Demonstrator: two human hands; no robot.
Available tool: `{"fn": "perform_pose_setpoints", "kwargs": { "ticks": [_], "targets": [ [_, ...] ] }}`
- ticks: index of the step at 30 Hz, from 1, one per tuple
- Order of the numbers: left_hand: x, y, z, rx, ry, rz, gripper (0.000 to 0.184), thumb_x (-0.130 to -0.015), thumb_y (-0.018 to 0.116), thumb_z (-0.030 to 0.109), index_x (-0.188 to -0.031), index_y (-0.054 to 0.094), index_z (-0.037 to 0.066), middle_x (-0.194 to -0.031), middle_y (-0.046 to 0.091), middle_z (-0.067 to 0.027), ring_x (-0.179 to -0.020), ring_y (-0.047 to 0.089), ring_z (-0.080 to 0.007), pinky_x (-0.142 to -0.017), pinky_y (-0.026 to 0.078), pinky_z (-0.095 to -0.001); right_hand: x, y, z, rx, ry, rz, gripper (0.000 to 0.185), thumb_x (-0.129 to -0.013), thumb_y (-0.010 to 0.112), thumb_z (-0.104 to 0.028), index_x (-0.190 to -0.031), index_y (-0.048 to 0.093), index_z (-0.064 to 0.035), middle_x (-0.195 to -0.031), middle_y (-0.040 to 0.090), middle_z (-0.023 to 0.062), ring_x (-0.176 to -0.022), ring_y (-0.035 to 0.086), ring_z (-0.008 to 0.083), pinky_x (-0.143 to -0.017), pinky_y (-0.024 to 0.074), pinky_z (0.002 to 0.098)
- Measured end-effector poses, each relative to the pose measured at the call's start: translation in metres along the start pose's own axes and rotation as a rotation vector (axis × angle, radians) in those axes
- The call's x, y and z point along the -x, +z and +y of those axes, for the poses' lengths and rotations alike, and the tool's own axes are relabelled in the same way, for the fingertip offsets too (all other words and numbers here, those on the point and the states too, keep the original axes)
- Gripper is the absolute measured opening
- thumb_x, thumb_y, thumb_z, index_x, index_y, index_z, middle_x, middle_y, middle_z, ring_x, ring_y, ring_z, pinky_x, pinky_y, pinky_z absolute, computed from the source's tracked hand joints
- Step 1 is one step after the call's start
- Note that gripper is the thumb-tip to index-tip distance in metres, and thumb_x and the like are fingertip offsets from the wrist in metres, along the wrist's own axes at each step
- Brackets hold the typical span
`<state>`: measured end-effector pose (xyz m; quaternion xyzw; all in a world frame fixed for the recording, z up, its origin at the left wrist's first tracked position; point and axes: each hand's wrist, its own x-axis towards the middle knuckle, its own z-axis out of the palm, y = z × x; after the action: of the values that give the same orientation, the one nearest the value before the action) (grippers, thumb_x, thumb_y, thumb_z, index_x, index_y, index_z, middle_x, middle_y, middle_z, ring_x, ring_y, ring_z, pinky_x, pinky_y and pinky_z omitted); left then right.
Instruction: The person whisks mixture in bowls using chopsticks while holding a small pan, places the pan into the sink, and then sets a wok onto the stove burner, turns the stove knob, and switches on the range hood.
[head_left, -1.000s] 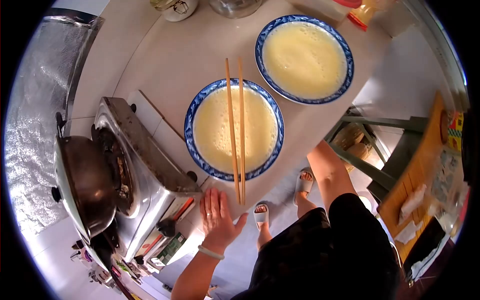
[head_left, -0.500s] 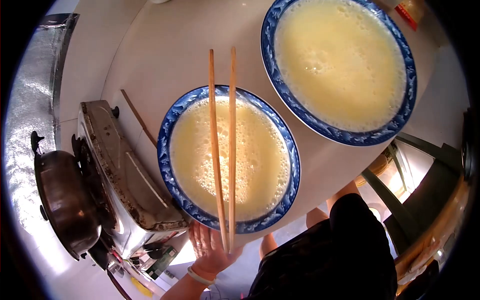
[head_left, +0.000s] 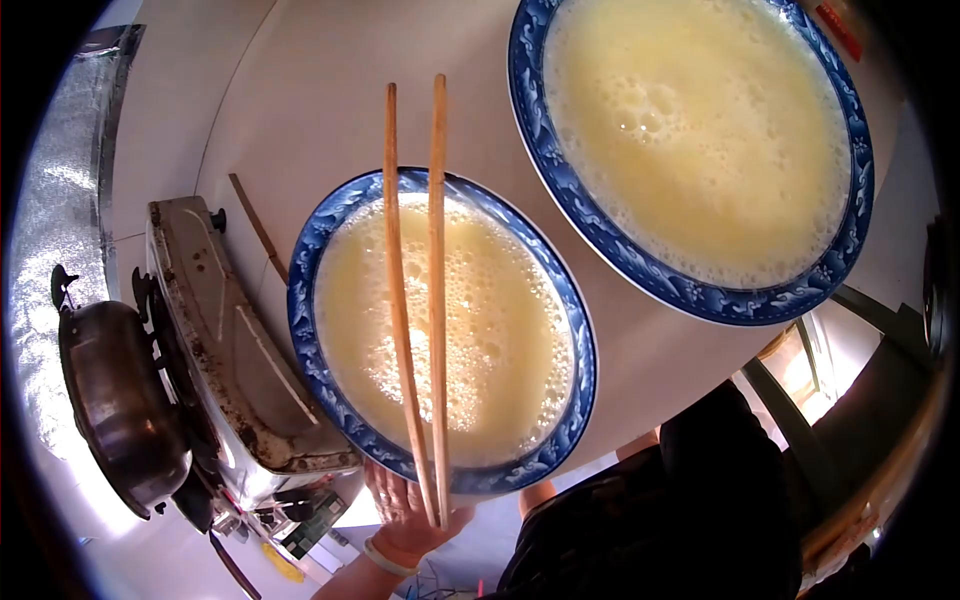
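Observation:
Two blue-rimmed plates of frothy pale yellow liquid stand on the counter, the near plate (head_left: 300, 290) at the centre and the far plate (head_left: 530, 100) at the upper right. A pair of wooden chopsticks (head_left: 437, 250) lies across the near plate, both ends past its rim. Below that plate, at the counter's edge, my left hand (head_left: 405, 515) rests with its fingers stretched out, holding nothing; the rim and the chopstick ends cover part of it. My right hand is out of view.
A stove (head_left: 235, 340) with a metal pot (head_left: 125, 400) on it stands on the left, beside silvery foil (head_left: 60, 200). A thin brown stick (head_left: 258, 228) lies behind the stove. On the right are a green frame (head_left: 775, 400) and a wooden surface (head_left: 880, 500).
The view has moved closer to the plates, which look larger. My left hand now shows lower, partly behind the near plate's rim. The right arm's visible part has left the view.

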<state>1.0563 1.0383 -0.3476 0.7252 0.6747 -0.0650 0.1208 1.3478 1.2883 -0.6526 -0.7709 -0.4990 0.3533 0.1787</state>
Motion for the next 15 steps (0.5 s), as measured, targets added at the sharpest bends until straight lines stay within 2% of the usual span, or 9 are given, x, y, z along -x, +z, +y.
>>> {"fn": "perform_pose_setpoints", "kwargs": {
  "ticks": [3,4,8,10,12,15],
  "targets": [
    [0.0,-0.007,0.002,-0.069,0.042,-0.106,0.107,-0.075,0.068,0.041,-0.138,0.003,-0.016,-0.141,0.018,-0.0331,-0.129,0.026,-0.0468,-0.108,0.02,-0.052,0.0,-0.001,0.002,0.007,-0.002,0.001,0.026,-0.084,0.053,-0.024,-0.101,0.06,-0.0062,-0.096,0.063,0.0188,-0.09,0.06,0.0377,-0.079,0.0467,0.0439],
    [0.005,-0.005,-0.002,-0.034,0.035,-0.163,0.106,-0.076,0.068,0.038,-0.138,0.001,-0.015,-0.14,0.02,-0.0336,-0.127,0.03,-0.0476,-0.108,0.022,-0.0502,0.002,0.0,0.003,0.003,-0.002,-0.002,0.026,-0.084,0.053,-0.024,-0.102,0.06,-0.0063,-0.096,0.063,0.0189,-0.09,0.06,0.0377,-0.079,0.0466,0.0439],
    [0.005,-0.006,-0.006,-0.031,0.106,-0.147,0.09,-0.078,0.066,0.036,-0.136,0.016,-0.013,-0.136,0.027,-0.036,-0.122,0.037,-0.0507,-0.102,0.031,-0.0534,0.003,0.0,0.004,0.013,-0.002,-0.003,0.026,-0.084,0.053,-0.023,-0.102,0.06,-0.0064,-0.097,0.063,0.0191,-0.091,0.059,0.0378,-0.08,0.0464,0.0442],
    [-0.004,-0.008,0.0,-0.029,0.12,-0.013,0.073,-0.083,0.061,0.033,-0.133,0.028,-0.01,-0.132,0.03,-0.0381,-0.118,0.038,-0.0557,-0.097,0.035,-0.0595,0.004,0.0,0.005,0.017,-0.005,-0.005,0.026,-0.084,0.053,-0.023,-0.103,0.06,-0.0064,-0.097,0.063,0.0192,-0.091,0.059,0.0379,-0.08,0.0463,0.0444],
    [0.011,-0.001,-0.007,-0.146,0.128,-0.138,0.056,-0.088,0.052,0.03,-0.128,0.036,-0.007,-0.131,0.03,-0.0399,-0.116,0.035,-0.0617,-0.092,0.034,-0.0667,0.005,-0.001,0.006,0.022,-0.004,-0.006,0.026,-0.084,0.053,-0.023,-0.103,0.06,-0.0065,-0.097,0.063,0.0193,-0.091,0.059,0.038,-0.08,0.0462,0.0446],
    [0.03,0.014,-0.02,-0.213,0.156,-0.233,0.044,-0.093,0.042,0.026,-0.125,0.042,-0.003,-0.131,0.026,-0.0424,-0.112,0.031,-0.0689,-0.087,0.031,-0.0746,0.007,-0.001,0.008,0.028,-0.006,-0.005,0.027,-0.084,0.053,-0.023,-0.103,0.06,-0.0065,-0.098,0.062,0.0195,-0.092,0.059,0.038,-0.081,0.046,0.0448]
  ]
}}
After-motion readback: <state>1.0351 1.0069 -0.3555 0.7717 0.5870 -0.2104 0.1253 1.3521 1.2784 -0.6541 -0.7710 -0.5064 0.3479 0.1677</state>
